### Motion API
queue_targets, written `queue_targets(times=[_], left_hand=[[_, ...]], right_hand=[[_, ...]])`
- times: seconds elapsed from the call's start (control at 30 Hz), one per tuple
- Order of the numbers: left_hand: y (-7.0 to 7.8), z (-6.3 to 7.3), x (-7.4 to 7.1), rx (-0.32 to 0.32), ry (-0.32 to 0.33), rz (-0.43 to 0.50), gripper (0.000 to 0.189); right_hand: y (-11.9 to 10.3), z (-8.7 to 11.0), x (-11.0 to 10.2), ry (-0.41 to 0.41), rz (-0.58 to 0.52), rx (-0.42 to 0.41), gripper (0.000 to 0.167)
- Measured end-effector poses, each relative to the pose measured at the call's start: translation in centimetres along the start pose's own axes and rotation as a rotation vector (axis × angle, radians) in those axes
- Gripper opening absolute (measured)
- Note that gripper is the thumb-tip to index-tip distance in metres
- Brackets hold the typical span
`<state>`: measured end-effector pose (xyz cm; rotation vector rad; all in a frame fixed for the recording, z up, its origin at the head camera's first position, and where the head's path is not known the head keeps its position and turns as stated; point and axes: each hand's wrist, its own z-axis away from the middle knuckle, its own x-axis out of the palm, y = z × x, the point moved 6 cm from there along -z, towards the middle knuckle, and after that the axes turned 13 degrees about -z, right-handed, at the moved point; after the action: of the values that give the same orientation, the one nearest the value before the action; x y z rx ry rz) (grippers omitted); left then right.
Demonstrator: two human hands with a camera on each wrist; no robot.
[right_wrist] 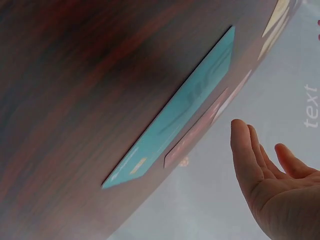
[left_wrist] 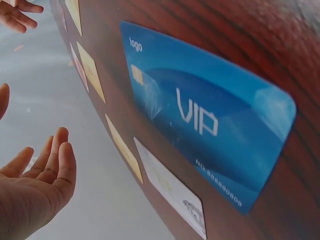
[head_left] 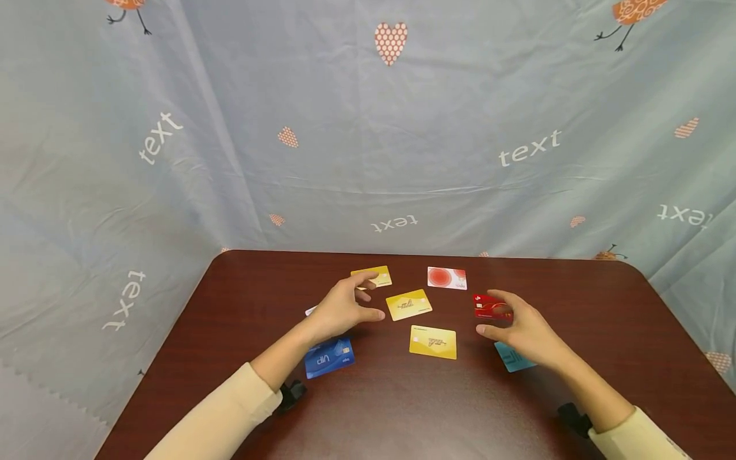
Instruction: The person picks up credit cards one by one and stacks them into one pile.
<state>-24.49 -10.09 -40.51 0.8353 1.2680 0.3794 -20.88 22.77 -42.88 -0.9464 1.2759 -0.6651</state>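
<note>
My left hand (head_left: 339, 310) hovers over the left group of cards with nothing in its relaxed fingers. Under and beside it lie a blue VIP card (head_left: 329, 359), a white card (left_wrist: 172, 190) mostly hidden in the head view, and a yellow card (head_left: 379, 276) behind the fingertips. Two more yellow cards, one (head_left: 409, 305) near the left thumb and one (head_left: 433, 342) nearer the front, lie between the hands. My right hand (head_left: 529, 329) is held above a red card (head_left: 485, 306) and a teal card (head_left: 512, 358), partly covering both, its fingers loosely bent and holding nothing.
A white card with a red circle (head_left: 447, 278) lies toward the back of the dark wooden table (head_left: 368, 415). A grey-blue curtain (head_left: 345, 160) with hearts and lettering hangs behind the table and along its sides. Black straps (head_left: 292, 394) circle the wrists.
</note>
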Motion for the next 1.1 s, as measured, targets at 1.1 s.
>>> queue_targets(times=[1.1], left_hand=[[0.8,-1.2,5.5,-0.03,-0.223,0.015,0.068]], right_hand=[[0.6,-0.7,4.8,-0.143,-0.242,0.174,0.065]])
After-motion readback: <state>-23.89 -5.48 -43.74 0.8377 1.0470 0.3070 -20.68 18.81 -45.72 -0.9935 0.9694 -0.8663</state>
